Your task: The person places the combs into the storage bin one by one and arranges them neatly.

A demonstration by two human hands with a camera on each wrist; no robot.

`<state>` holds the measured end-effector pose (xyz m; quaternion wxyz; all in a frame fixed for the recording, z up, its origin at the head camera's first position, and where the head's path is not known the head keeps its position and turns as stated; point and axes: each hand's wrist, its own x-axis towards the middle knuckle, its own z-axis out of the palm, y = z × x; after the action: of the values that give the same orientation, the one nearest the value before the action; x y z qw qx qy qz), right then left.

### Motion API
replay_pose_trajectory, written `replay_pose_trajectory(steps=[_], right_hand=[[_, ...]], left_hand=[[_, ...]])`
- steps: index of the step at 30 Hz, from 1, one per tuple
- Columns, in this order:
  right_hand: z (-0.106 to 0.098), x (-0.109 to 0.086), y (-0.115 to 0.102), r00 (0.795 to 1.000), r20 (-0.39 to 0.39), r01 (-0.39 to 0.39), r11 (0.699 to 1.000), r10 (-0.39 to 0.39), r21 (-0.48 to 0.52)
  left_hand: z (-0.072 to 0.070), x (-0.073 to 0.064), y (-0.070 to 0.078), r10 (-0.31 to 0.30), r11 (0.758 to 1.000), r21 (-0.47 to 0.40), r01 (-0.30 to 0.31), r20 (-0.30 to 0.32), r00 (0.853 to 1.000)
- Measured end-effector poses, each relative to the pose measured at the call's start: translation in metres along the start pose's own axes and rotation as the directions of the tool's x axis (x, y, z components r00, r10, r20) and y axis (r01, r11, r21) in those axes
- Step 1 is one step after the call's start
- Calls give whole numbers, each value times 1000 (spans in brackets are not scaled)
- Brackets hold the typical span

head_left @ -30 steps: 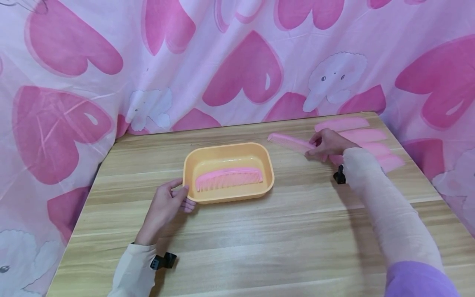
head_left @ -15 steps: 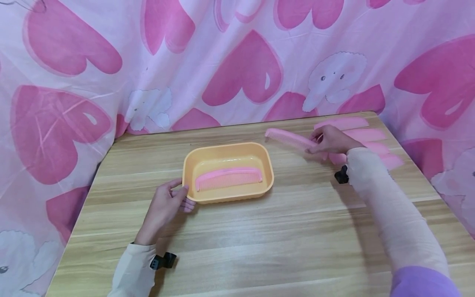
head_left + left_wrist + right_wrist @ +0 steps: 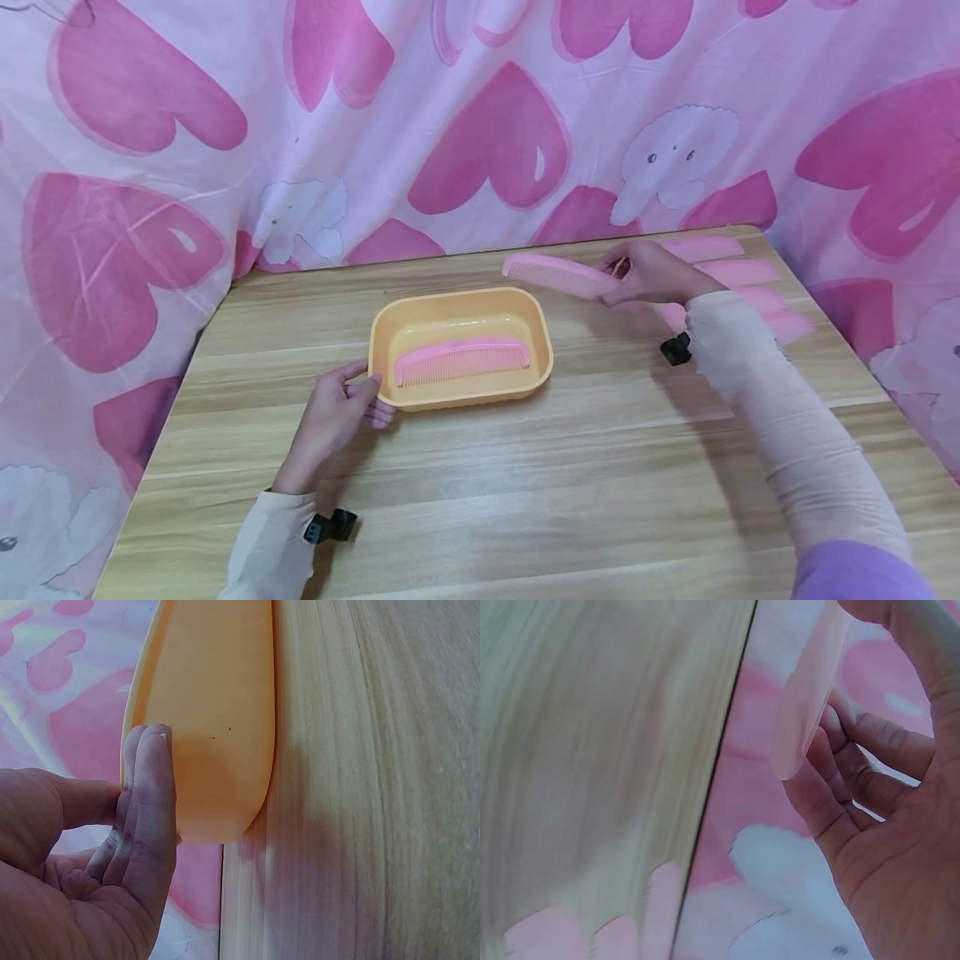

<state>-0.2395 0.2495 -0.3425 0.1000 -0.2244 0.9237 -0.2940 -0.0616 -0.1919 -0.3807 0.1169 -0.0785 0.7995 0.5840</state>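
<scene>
Head view: a light comb pinched by one end, a tub steadied at its corner

A pink comb [image 3: 555, 273] is pinched by its end between the thumb and fingers of the right grip [image 3: 651, 271]; its free length is carried out to the left of that grip, apparently clear of the worktop [image 3: 480, 500], with the teeth turned toward the person.

Judging by its thin, glossy look, it should be found light, fairly stiff and a little slippery. The teeth could be bent or snapped if squeezed, so the smooth spine or a solid end is best taken hold of. With one end pinched, some swing at the far tip should be allowed for.

The yellow tub [image 3: 450, 310] is set below and to the left of the right grip. Its near-left corner is held by the left grip [image 3: 337, 408], thumb at the rim, fingers laid along the outer wall. Inside it a second comb [image 3: 465, 360] is seen.

The right forearm is angled far across the worktop, passing beside the loose combs [image 3: 738, 271] behind the grip; the left forearm is held lower and nearer.
</scene>
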Motion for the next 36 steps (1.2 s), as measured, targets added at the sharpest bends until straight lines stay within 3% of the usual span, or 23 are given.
replay_pose_trajectory(steps=[10,19,36], right_hand=[[12,12,-36,991,27,131,991,-132,12],[29,25,-68,959,92,266,963,-268,36],[66,34,-90,942,185,288,958,-281,-13]], left_hand=[[0,2,0,3,1000,6,-3,-1,1000],[1,3,1,-12,1000,24,12,-1,1000],[17,3,5,-21,999,40,21,2,1000]])
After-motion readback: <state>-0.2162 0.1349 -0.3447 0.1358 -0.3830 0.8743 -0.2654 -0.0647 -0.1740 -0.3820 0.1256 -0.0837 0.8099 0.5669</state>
